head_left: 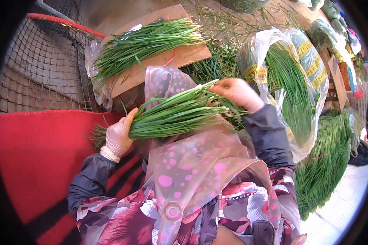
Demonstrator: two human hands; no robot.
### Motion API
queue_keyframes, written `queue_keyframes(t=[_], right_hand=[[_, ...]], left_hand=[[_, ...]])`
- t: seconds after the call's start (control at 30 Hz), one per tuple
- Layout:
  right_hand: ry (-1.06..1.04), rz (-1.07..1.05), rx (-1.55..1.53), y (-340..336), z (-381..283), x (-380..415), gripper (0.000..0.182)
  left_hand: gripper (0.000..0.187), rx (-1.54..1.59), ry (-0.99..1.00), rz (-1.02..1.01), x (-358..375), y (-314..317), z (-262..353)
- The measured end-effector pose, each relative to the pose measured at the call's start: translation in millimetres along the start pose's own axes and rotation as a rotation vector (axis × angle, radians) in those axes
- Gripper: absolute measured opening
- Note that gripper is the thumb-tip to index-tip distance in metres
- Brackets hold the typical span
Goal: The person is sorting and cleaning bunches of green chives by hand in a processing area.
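A thick bunch of garlic chives (171, 120) lies across my lap, its pale stem ends pointing right. My left hand (119, 134), in a thin whitish glove, is closed around the leafy end. At the stem end, my right hand (236, 93) pinches a few pale stalks along the bunch's upper edge; its fingertips look orange and slightly blurred. Beneath the bunch is a clear plastic apron with pink dots (184, 163). Ahead of me, another pile of chives (151, 43) rests on a wooden board (192, 55).
Loose trimmings (216, 61) litter the ground beyond my right hand. A plastic bag of chives (288, 90) stands on the right, with stacked tied chives (325, 159) nearer me. A red blanket (41, 151) and wire mesh (41, 61) are on the left. A dark-handled knife (157, 20) lies on the board.
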State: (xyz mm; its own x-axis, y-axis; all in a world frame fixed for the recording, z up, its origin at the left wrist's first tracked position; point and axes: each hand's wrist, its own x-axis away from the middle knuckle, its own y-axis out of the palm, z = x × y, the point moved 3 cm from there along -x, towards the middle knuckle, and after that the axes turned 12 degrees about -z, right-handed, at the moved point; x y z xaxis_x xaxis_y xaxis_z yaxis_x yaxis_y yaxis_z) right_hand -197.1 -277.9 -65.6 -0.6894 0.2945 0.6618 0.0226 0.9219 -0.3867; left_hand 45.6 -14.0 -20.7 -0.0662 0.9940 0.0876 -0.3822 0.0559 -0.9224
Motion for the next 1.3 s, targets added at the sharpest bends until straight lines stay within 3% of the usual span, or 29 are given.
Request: queue_keyframes(t=[0.1,0.13,0.2,0.33,0.4,0.53,0.57,0.63,0.7,0.73,0.8,0.87,0.9,0.93,0.97,1.07,1.13,1.17,1.2,1.23,1.27,1.3], right_hand=[[-0.302,0.127,-0.088,34.4,-7.0,-29.3,0.062],[-0.167,0.131,-0.182,37.1,-6.1,-30.9,0.056],[-0.333,0.099,-0.819,53.4,-2.6,-40.3,0.040],[-0.377,0.155,-1.127,48.5,9.3,-38.6,0.029],[-0.535,-0.127,-1.875,41.5,11.6,-35.1,0.020],[-0.756,-0.020,-1.809,11.0,9.7,-11.2,0.018],[-0.713,0.026,-1.796,2.8,7.5,-2.0,0.018],[-1.025,0.106,-1.727,-27.7,43.5,-3.5,0.021],[-1.073,0.405,-1.890,-71.1,85.4,35.7,0.019],[-1.120,0.352,-1.924,-89.0,118.4,45.0,0.014],[-0.343,0.771,-1.014,-88.9,105.2,60.5,0.030],[0.129,0.578,0.370,-62.6,126.7,39.4,0.054],[0.410,0.381,0.469,-57.6,76.0,48.9,0.070],[0.227,0.484,0.301,-47.5,67.8,42.4,0.072],[0.058,0.419,0.143,-37.2,54.1,33.9,0.073],[-0.122,0.211,0.280,3.6,16.8,-0.5,0.062],[-0.166,0.080,0.146,22.4,30.2,-25.1,0.053],[-0.433,0.232,0.303,29.9,40.4,-32.7,0.048],[-0.437,0.225,0.300,31.4,38.6,-29.7,0.048],[-0.445,0.213,0.276,30.4,33.3,-22.3,0.046],[-0.452,0.205,0.254,27.4,26.2,-13.4,0.044],[-0.407,0.033,-0.191,29.0,19.6,-3.3,0.034]], left_hand=[[0.076,-0.163,0.037,-0.075,-5.9,1.9,15.5],[0.076,-0.162,0.037,-0.075,-5.7,2.4,17.7],[0.079,-0.236,0.056,-0.119,-6.0,4.0,26.1],[0.078,-0.041,-0.046,-0.142,-12.7,8.2,28.4],[0.077,0.029,-0.025,-0.102,-17.9,7.9,30.6],[0.080,0.165,-0.049,-0.108,-29.3,11.0,26.9],[0.080,0.169,-0.045,-0.108,-30.8,12.5,24.8],[0.084,0.172,-0.100,-0.138,-30.8,18.1,16.1],[0.085,0.198,-0.111,-0.124,-20.9,22.3,10.1],[0.087,0.224,-0.120,-0.107,-18.0,23.1,6.3],[0.090,0.196,-0.186,-0.212,-18.5,17.0,10.3],[0.093,0.190,-0.262,-0.304,-23.2,15.6,14.2],[0.097,0.185,-0.274,-0.351,-25.4,12.6,17.9],[0.097,0.189,-0.276,-0.350,-26.8,14.1,19.2],[0.100,0.265,-0.295,-0.383,-26.7,18.0,18.8],[0.107,0.418,-0.251,-0.446,-18.8,30.0,17.3],[0.111,0.510,-0.183,-0.458,-16.5,50.3,7.3],[0.107,0.529,-0.038,-0.427,-13.9,63.0,-0.8],[0.106,0.549,0.104,-0.399,-9.7,68.0,-3.1],[0.109,0.684,-0.043,-0.438,-9.1,52.7,6.0],[0.109,0.682,-0.043,-0.439,-9.9,48.2,8.3],[0.108,0.659,-0.087,-0.448,-10.9,46.5,8.4]])
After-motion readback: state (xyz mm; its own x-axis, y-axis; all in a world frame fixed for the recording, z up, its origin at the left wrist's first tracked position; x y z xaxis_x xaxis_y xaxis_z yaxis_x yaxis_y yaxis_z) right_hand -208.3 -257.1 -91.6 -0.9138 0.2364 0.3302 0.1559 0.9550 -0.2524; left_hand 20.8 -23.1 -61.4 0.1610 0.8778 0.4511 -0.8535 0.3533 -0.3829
